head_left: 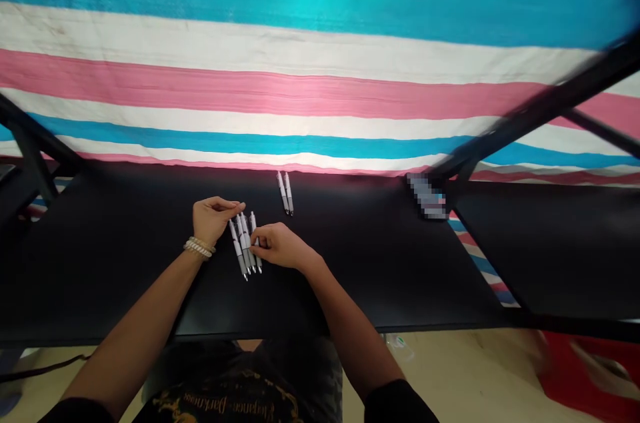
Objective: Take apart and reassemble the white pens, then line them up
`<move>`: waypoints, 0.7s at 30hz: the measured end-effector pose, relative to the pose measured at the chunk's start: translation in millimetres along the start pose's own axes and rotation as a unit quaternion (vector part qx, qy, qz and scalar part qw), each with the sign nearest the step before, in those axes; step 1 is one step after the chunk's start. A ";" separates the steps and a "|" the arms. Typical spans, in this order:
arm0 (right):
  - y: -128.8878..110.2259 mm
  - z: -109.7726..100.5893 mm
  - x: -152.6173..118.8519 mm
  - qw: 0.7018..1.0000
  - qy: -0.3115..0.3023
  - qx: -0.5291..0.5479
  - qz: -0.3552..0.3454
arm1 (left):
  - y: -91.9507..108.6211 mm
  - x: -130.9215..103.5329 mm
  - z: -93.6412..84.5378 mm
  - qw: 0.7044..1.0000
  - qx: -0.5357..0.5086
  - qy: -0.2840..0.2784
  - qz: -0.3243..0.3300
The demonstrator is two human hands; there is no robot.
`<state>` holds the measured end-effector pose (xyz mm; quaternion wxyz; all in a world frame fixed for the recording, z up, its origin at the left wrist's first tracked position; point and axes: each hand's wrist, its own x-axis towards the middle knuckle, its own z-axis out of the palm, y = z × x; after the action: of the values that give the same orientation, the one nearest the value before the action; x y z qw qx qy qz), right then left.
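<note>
Four pens (pixel 237 244) in hand's reach, two pens (pixel 283 193) set apart

Both hands are at the near group, which lies on the black table (pixel 360 263) in front of the person. Judging by how they lie, this group is partly ordered: the four share much the same slant, but their ends are not level and a gap shows towards the rightmost. The farther pair lies neatly side by side near the back edge, untouched; whether it is finished with or left over cannot be told.

The left hand (pixel 210 215) has thumb and forefinger brought close together at the pens' top ends. The right hand (pixel 284 244) has its fingers curled over the rightmost pen, hiding its middle, so I cannot say whether either hand truly grips one.

Behind the pens hangs a striped sheet (pixel 300 93). Off to the right, a blurred-out object (pixel 427 196), perhaps a phone, rests beside a dark metal bar (pixel 525 113), well apart from the pens.
</note>
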<state>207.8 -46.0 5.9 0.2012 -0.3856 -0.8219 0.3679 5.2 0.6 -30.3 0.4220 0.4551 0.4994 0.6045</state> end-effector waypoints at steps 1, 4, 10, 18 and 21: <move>-0.5 0.3 0.9 1.000 0.002 -0.006 -0.004 | 0.7 -0.3 0.9 1.000 0.015 -0.019 0.005; -2.1 1.1 3.1 1.000 0.005 -0.025 -0.018 | 3.1 -1.6 3.5 0.993 0.057 -0.098 0.041; -4.6 -0.2 3.3 0.998 0.012 -0.062 0.019 | 2.4 -6.0 2.1 0.946 0.238 -0.194 0.101; 2.5 -10.7 -1.2 0.996 0.047 0.034 0.068 | -0.9 -10.4 7.3 0.956 0.171 -0.219 0.094; -0.7 -12.7 -1.6 0.985 0.075 0.149 0.047 | 6.4 -8.8 7.8 0.982 0.068 -0.162 0.065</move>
<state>216.2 -41.8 14.6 0.3000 -0.4162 -0.7212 0.4654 14.4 -7.1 -24.4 0.4248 0.6063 0.4340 0.5135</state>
